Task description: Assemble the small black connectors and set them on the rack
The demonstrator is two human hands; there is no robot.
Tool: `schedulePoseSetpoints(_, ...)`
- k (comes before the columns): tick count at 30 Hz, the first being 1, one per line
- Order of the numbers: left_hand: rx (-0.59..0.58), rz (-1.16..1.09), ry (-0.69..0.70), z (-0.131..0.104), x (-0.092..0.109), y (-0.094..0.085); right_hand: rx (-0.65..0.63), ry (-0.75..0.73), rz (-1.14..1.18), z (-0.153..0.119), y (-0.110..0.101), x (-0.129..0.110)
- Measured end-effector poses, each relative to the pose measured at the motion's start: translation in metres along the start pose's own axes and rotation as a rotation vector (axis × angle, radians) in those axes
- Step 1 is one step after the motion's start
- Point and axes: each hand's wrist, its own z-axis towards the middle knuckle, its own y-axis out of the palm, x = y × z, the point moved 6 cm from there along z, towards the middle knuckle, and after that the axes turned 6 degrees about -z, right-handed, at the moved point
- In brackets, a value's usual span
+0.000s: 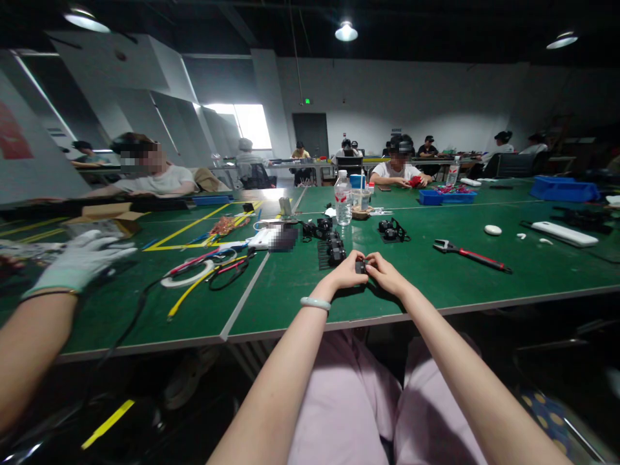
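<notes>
Both my hands meet over the green table [290, 303] near its front edge. A small black block-shaped part [360, 266] is pinched between them. My left hand [347, 271], with a pale bangle at the wrist, is closed on its left side. The fingertips of my right hand [385, 274] press on its right side. Just beyond my left hand, several black parts [334, 248] stand in a row, with a comb-like row of pins on their left. Another black clip-like part [391, 230] lies farther back on the right. The held part is mostly covered by fingers.
A clear water bottle [343, 199] stands behind the black parts. An adjustable wrench [472, 256] with red handle lies right, near a white power bank [562, 234]. Cables [194, 290] and a white tape roll [188, 274] lie left, by a co-worker's gloved hand [80, 258]. Blue bins [564, 188] stand far right.
</notes>
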Motion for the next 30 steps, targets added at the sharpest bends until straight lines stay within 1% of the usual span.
schedulePoseSetpoints(3,-0.002,0.001,-0.018,-0.0003,0.0007,-0.0006,0.005,0.011,0.091,-0.0004,-0.0009,0.0011)
schedulePoseSetpoints(5,-0.004,0.002,-0.023,-0.0005,0.0009,-0.0008,-0.003,0.022,0.105,0.0,0.0001,0.0034)
schedulePoseSetpoints(14,-0.014,-0.028,0.012,0.0007,-0.0007,0.0007,-0.018,-0.029,0.025,-0.0008,0.0018,0.0022)
schedulePoseSetpoints(19,-0.014,-0.042,0.002,0.001,-0.0025,0.0017,-0.015,-0.034,0.01,-0.0008,0.0015,0.002)
schedulePoseSetpoints(25,0.008,-0.003,-0.013,-0.0005,0.0009,0.0004,0.005,-0.05,-0.049,-0.001,0.0011,0.0009)
schedulePoseSetpoints(30,0.001,-0.009,-0.002,0.0001,-0.0004,0.0016,-0.001,-0.059,-0.097,-0.0014,0.0007,-0.0008)
